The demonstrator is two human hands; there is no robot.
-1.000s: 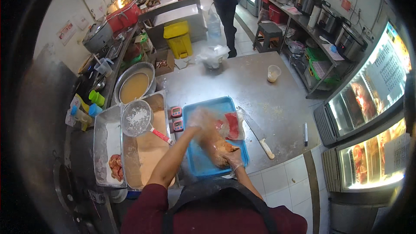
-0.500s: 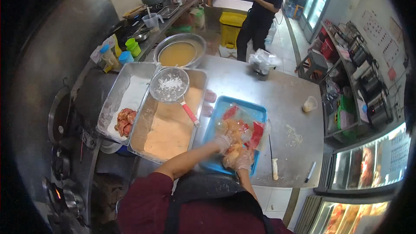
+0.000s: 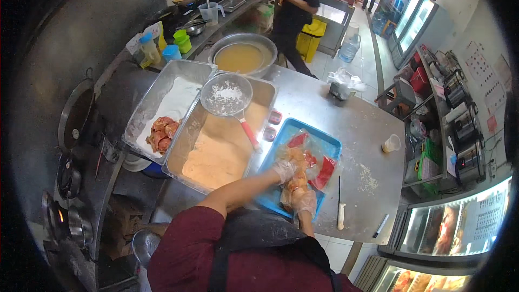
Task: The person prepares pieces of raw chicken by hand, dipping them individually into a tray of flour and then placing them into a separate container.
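Since half a second ago the head has swung a little, so the blue tray now sits right of centre, while both hands have stayed over it, working the same pieces of meat. The left hand, in a thin clear glove, is curled around an orange-brown marinated chicken piece above the middle of the tray. The right hand, gloved likewise, is closed on another chicken piece at the near edge of the tray; motion blur makes it hard to tell how tightly either hand grips. A clear plastic bag with red marinade lies in the tray just beside the hands. Left of the tray stands a metal pan of pale breading flour, with a red-handled sieve resting across its far end. A knife lies on the steel table to the right of the tray.
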